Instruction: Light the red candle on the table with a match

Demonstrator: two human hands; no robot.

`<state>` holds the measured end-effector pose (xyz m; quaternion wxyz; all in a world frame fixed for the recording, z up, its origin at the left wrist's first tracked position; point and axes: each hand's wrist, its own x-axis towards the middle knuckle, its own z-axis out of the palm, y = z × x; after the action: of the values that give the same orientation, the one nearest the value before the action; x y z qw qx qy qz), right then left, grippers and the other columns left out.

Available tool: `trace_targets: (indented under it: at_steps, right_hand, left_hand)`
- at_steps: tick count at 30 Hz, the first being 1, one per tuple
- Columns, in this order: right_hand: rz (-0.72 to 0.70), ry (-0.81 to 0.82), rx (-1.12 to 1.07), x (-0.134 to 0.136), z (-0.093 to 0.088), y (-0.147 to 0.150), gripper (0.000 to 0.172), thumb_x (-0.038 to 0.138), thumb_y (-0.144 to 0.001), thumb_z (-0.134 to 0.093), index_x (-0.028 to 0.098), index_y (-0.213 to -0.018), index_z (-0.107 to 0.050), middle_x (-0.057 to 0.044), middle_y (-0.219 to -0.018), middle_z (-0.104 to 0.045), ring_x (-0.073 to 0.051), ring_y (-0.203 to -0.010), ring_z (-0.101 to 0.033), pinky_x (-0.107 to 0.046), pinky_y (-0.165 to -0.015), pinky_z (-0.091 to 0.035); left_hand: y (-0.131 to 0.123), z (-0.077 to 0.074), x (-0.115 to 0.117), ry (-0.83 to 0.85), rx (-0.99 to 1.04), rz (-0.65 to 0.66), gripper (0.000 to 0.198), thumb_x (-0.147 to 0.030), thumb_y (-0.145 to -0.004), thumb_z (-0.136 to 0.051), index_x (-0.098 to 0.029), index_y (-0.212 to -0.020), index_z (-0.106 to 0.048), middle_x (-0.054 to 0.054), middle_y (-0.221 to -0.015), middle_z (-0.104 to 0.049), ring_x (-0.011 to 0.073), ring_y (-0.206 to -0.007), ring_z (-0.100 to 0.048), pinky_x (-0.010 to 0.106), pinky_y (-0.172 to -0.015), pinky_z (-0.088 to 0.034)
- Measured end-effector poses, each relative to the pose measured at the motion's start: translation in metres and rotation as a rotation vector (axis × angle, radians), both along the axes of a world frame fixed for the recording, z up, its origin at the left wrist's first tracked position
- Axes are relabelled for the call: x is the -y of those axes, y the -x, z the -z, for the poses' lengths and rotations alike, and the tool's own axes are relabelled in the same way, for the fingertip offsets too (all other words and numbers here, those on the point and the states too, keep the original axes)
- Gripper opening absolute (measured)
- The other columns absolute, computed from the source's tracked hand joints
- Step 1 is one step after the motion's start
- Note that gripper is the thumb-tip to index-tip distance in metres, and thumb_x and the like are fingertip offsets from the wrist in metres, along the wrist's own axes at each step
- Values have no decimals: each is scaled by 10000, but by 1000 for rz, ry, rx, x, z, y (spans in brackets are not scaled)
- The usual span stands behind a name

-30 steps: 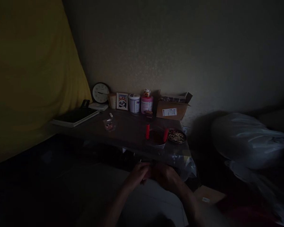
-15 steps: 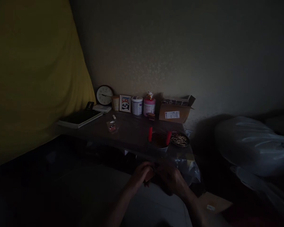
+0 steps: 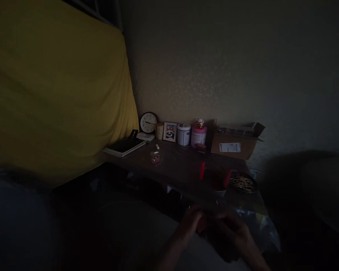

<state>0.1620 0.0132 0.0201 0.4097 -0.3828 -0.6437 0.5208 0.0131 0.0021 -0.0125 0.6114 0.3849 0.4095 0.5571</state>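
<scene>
In the dim light, my left hand (image 3: 192,223) is closed around a small reddish box (image 3: 202,224), just in front of the table's near edge. My right hand (image 3: 235,226) is close on its right, with fingers bent together; whatever they pinch is lost in shadow and blur. Beyond the hands is a round container (image 3: 220,193) with two red cylinders, a left one (image 3: 202,171) and a right one (image 3: 227,178), upright at its rim. Beside it lies a dark round dish of thin pale sticks (image 3: 243,183), like matchsticks.
On the table (image 3: 175,169), a clock (image 3: 148,122), panda picture (image 3: 170,132), white tub (image 3: 183,134), pink-lidded tub (image 3: 198,136) and cardboard box (image 3: 233,146) line the wall. Farther left lies a dark flat panel (image 3: 125,146). A yellow cloth (image 3: 73,82) hangs at left.
The view has turned left, so the table and its objects appear farther right and lower. My hands remain close together, with the reddish box still in the left one.
</scene>
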Motion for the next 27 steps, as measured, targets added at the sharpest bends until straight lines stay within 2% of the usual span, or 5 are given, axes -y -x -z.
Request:
trace_targets:
  at_steps: [6,9,13,19,27]
  right_hand:
    - [207,-55,-58,-5,11,-2,260,456,-693,-672,217,-767,-604,-21,-720,-683,-205,-667,-664,-257,-555,-543]
    - [190,-159,19,-3,15,5,270,465,-760,-597,213,-857,-602,-50,-816,-690,-218,-753,-664,-276,-640,-549]
    - [118,-295,167,7,13,19,230,402,-832,-524,230,-977,-574,-63,-978,-661,-224,-911,-631,-286,-750,-531]
    - [104,-527,358,15,21,33,347,316,-812,-579,264,-1141,-481,-76,-1089,-583,-226,-960,-591,-314,-791,-520]
    - [152,-492,372,11,19,28,299,352,-835,-540,268,-1119,-504,-47,-1065,-596,-212,-963,-593,-302,-801,-511]
  left_hand:
    - [1,1,1,-47,114,-121,177,-314,-765,-458,-180,-776,-573,-28,-557,-559,98,-397,-466,210,-372,-327]
    - [2,10,-3,-7,159,-208,180,-361,-757,-491,-199,-792,-562,-10,-649,-596,124,-492,-519,224,-414,-346]
    - [4,13,-6,-10,146,-313,199,-393,-720,-573,-213,-802,-589,45,-819,-649,215,-796,-590,296,-619,-434]
    - [6,10,-5,-51,98,-314,182,-403,-741,-568,-224,-756,-594,46,-864,-641,244,-928,-553,332,-783,-426]
    - [4,1,6,-178,-14,-266,238,-380,-804,-484,-205,-931,-584,46,-988,-629,228,-989,-548,351,-874,-408]
